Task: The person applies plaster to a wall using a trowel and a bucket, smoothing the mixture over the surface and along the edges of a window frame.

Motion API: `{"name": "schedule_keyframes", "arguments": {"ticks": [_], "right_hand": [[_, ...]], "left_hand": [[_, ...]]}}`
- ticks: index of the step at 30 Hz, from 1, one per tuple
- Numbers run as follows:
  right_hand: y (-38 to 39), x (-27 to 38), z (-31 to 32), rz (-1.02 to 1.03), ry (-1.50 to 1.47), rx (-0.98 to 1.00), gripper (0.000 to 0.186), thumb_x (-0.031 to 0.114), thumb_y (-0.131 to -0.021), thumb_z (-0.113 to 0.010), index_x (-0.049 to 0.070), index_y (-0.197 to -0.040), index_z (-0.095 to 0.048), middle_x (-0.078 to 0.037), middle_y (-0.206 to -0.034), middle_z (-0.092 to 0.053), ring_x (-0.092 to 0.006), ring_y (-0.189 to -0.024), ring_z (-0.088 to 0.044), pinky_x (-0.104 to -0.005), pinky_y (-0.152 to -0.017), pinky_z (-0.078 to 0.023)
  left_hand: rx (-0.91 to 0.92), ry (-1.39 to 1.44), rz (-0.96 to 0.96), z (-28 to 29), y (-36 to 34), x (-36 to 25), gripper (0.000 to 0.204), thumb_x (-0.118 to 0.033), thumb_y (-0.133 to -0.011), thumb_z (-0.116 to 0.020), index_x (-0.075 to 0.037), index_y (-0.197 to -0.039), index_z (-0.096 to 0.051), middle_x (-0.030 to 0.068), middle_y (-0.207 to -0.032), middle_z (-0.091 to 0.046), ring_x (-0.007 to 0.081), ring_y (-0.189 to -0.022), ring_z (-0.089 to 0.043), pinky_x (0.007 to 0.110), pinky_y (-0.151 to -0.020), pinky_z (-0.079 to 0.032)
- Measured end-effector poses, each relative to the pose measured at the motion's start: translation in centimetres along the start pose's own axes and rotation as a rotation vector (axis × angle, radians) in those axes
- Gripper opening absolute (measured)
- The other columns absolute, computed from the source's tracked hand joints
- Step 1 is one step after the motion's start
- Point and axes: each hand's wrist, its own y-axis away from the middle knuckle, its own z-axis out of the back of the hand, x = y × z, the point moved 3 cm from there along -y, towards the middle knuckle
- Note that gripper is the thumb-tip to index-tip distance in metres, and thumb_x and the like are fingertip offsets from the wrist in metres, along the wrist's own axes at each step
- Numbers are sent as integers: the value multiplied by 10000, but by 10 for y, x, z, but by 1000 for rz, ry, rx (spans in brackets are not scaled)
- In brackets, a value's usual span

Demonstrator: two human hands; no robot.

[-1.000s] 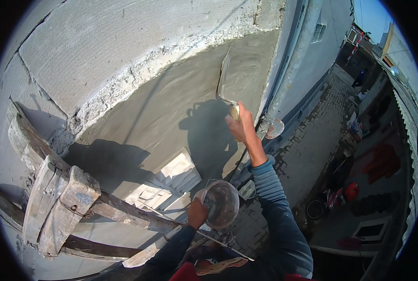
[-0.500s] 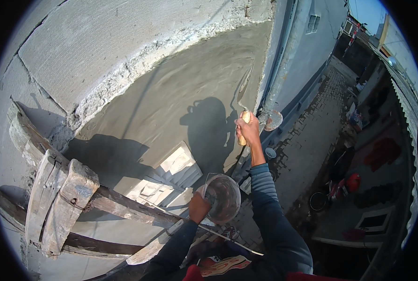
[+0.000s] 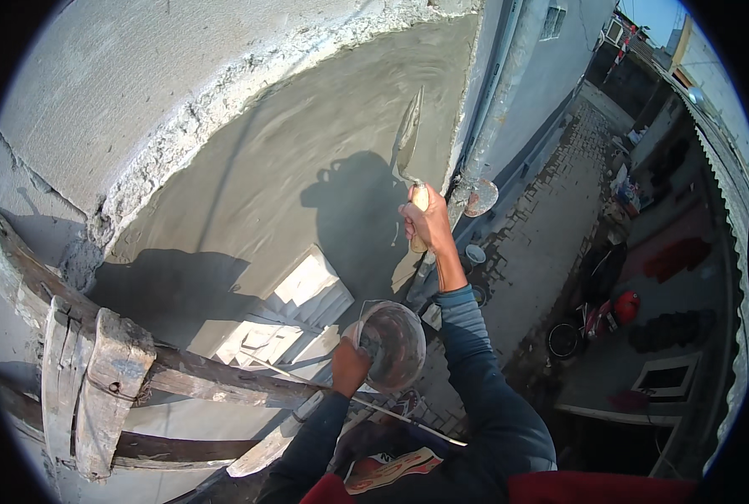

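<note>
My right hand point(image 3: 427, 220) is closed round the pale wooden handle of a pointed trowel point(image 3: 409, 139). The trowel's metal blade points away from me, over smooth grey wet plaster point(image 3: 299, 134) on the wall; whether it touches is hard to see. Lower and to the left, my left hand point(image 3: 351, 366) grips the rim of a bucket point(image 3: 398, 344). Its inside is smeared with grey, and its wire handle stands up at the near left side. My head's shadow falls on the plaster between the trowel and a white stepped moulding point(image 3: 307, 290).
Rough wooden scaffold beams point(image 3: 122, 386) cross the lower left, with a thin pole point(image 3: 399, 427) beside the bucket. A pipe point(image 3: 496, 109) runs up the wall's right edge. Far below on the right lie a paved alley point(image 3: 542, 193) and a red-and-black motorbike point(image 3: 605, 315).
My right hand has brought the trowel left, away from the plaster's right edge, and the blade's flat face now shows more. My view has shifted slightly; my left hand still holds the bucket.
</note>
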Motion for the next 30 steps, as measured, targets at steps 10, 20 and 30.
{"name": "schedule_keyframes", "arguments": {"ticks": [10,20,30], "right_hand": [[33,-29,-30,93,112,33,188,8,-784,-591,17,-951,-506,-51,-664,-531,-109,-427,-492,-277,-387,-403],[9,-38,53,-206,-304,-207,201,-7,-796,-612,72,-910,-467,-13,-619,-473,-110,-421,-467,-286,-375,-404],[-113,49,142,155,289,-436,148,34,-793,-600,22,-897,-495,-68,-653,-528,-137,-441,-504,-315,-383,-415]], "left_hand": [[-31,-44,-31,-13,2,-1,270,-194,-804,-639,41,-894,-539,305,-826,-640,485,-825,-631,559,-741,-481],[35,-73,-83,-14,-9,2,283,-190,-797,-639,55,-904,-546,323,-860,-641,491,-843,-635,557,-764,-487],[45,-86,-76,-14,-8,7,266,-194,-796,-640,47,-878,-563,311,-838,-640,486,-829,-637,561,-761,-487]]}}
